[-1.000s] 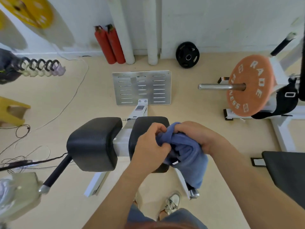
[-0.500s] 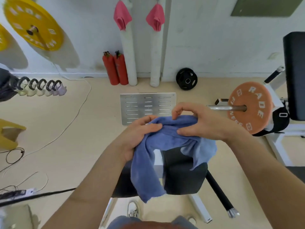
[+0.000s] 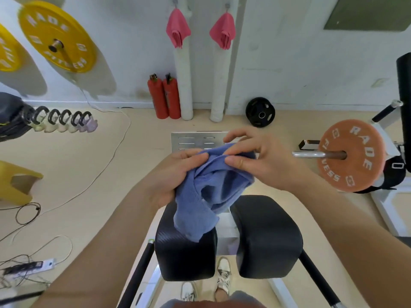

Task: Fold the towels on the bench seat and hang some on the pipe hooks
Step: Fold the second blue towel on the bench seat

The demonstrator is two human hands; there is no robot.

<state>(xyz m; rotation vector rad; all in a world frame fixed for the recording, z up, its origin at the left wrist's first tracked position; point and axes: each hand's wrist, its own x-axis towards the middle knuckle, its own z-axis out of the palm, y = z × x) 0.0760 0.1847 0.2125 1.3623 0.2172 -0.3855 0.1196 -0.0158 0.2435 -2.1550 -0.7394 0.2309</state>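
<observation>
Standing at the near end of the bench, the person has their white shoes (image 3: 223,276) on the floor beneath it, and the two black bench pads (image 3: 269,236) sit side by side directly below the hands. A blue towel (image 3: 206,190) is held up in the air above those pads, crumpled rather than flat, with its lowest corner drooping in front of the nearer-left pad; whether it touches the pad cannot be told. The left hand (image 3: 175,174) has its fingers curled round a bunch of the cloth, thumb lying on top. The right hand (image 3: 262,161) pinches the upper edge between thumb and forefinger, the other fingers lifted and fanned out. Beyond the hands lies a metal footplate (image 3: 193,141), partly hidden by them. Farther off, against the wall, stand red fire extinguishers (image 3: 164,98) and two white pipes (image 3: 184,85), each with cloth hung near its top: a pink towel (image 3: 178,27) and a second pink towel (image 3: 223,30).

By the look of it, the step in hand is sorting out the blue towel to find its edges before folding. The next move likely calls for sliding both hands apart along the top edge until two corners are held, shaking the cloth flat, then lowering it onto the pads to fold.
</observation>
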